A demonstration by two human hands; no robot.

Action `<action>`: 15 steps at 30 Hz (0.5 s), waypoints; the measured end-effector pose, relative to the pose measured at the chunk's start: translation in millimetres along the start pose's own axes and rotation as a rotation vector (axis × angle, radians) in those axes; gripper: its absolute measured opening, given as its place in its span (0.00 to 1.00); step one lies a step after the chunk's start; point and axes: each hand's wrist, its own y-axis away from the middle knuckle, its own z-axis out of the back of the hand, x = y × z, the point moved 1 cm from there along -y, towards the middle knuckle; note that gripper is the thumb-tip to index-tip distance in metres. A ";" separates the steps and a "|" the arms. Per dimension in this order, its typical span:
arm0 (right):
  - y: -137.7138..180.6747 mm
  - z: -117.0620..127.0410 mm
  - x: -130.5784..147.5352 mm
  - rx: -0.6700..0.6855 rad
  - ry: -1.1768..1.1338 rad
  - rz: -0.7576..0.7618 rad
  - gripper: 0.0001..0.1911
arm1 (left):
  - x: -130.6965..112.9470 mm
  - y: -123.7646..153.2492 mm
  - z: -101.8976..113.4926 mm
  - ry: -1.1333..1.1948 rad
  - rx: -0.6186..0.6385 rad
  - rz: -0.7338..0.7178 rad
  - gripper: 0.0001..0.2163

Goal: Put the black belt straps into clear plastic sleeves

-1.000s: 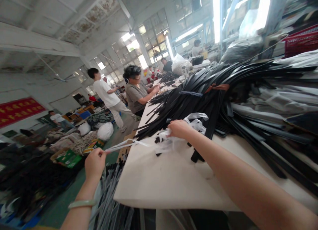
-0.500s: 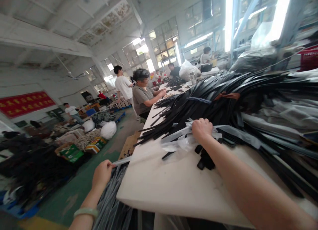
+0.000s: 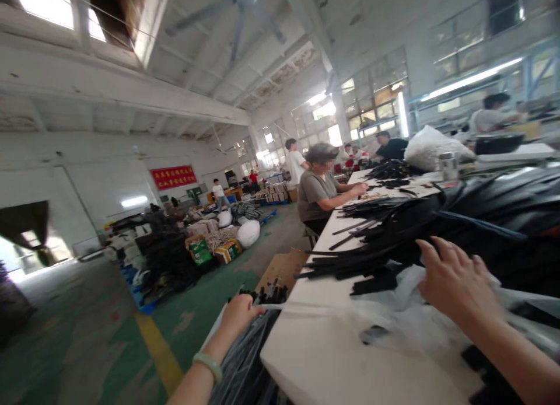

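Observation:
My left hand (image 3: 238,316) is closed in a pinch on the end of a clear plastic strip (image 3: 306,307), held off the table's near left corner. The strip runs right into crumpled clear plastic wrap (image 3: 394,311) lying on the white table (image 3: 332,364). My right hand (image 3: 455,279) rests on that wrap with its fingers spread, beside a large heap of long black strips (image 3: 437,224). A pale bracelet (image 3: 209,365) sits on my left wrist.
A bundle of wrapped dark strips (image 3: 245,364) stands below the table's corner. A seated person (image 3: 321,189) works further along the same table, with others behind. A cardboard box (image 3: 282,268), sacks and boxes (image 3: 227,241) lie on the green floor to the left.
The view has swung up and left. My right hand has opened its grip and now lies spread on the plastic. My left hand still pinches the strip, low at the table corner.

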 end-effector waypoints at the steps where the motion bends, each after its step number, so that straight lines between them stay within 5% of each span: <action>1: 1.5 -0.9 13.0 0.011 -0.087 0.139 0.35 | 0.2 0.8 -1.4 0.016 0.001 0.016 0.20; 4: 21.7 -18.6 52.6 0.160 -0.220 0.433 0.40 | 2.5 -1.3 -6.3 0.087 0.017 0.056 0.24; 7: 52.6 -57.7 72.1 0.323 -0.196 0.501 0.39 | 10.4 -6.1 -10.4 0.196 0.048 0.087 0.29; 11: 74.5 -99.7 64.4 0.440 -0.200 0.534 0.36 | 33.7 1.4 -8.7 0.387 0.066 0.197 0.32; 15: 72.9 -107.7 54.7 0.443 -0.234 0.513 0.31 | 67.4 33.9 4.2 0.562 0.076 0.344 0.33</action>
